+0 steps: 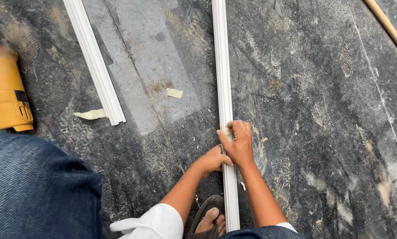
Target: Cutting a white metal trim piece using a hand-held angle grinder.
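Denim knee [34, 190] fills the lower left corner, with a sandalled foot [211, 219] at the bottom edge. Both hands meet on a long white moulding strip [222, 79] lying on the dusty dark floor [322, 110]. Right hand [239, 142] pinches a scrap of tape [226, 131] against it; left hand [215, 158] curls against its side. Further left lie a second strip [96, 66], tape scraps [91, 114] and a yellow grinder [5, 90].

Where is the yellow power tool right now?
In the head view, the yellow power tool lies on the dark floor at the far left edge, left of the shorter white trim strip and above the person's denim-covered knee.
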